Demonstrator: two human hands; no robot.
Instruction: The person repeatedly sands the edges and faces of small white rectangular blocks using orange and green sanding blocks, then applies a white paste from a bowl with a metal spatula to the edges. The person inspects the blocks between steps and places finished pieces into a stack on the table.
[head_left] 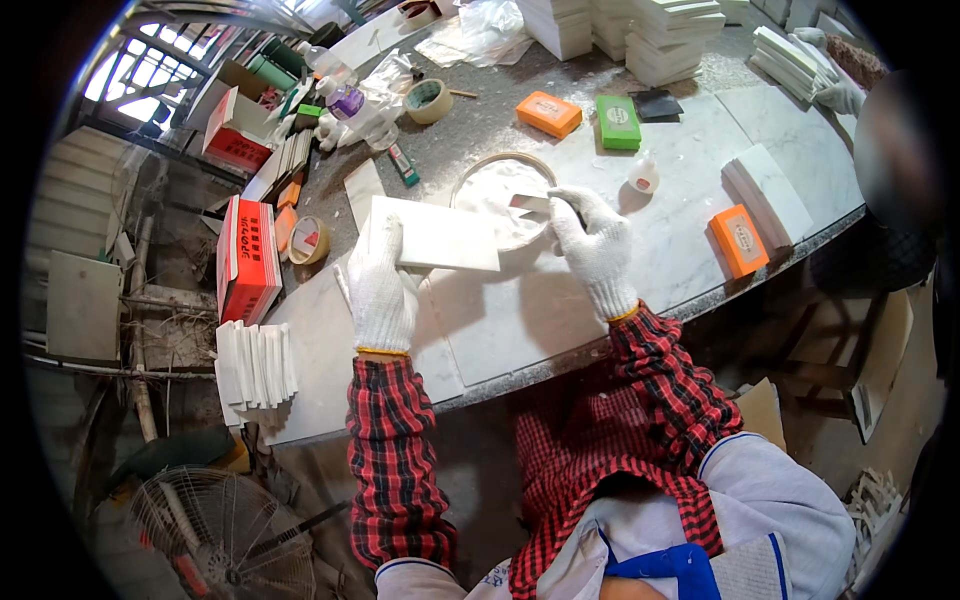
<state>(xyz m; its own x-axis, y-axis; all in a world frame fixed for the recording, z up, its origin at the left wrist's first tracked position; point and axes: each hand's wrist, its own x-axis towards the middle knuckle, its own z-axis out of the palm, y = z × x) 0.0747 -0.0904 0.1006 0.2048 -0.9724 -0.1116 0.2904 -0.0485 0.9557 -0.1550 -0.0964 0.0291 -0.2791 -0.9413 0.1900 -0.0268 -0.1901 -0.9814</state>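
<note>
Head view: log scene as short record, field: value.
left: white-gloved left hand, holding flat white rectangular slab
right: white-gloved right hand, holding flat grey metal blade
bowl: round tan-rimmed bowl, white substance inside, partly hidden by slab
beyond bowl: green rectangular box; orange rectangular box
right side: small white plastic bottle
left side: row of thin white slabs
blade contact with substance: cannot tell

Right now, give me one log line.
Left hand: holds white tile | right hand: holds flat blade at round bowl | nearby: green box, white bottle
</note>
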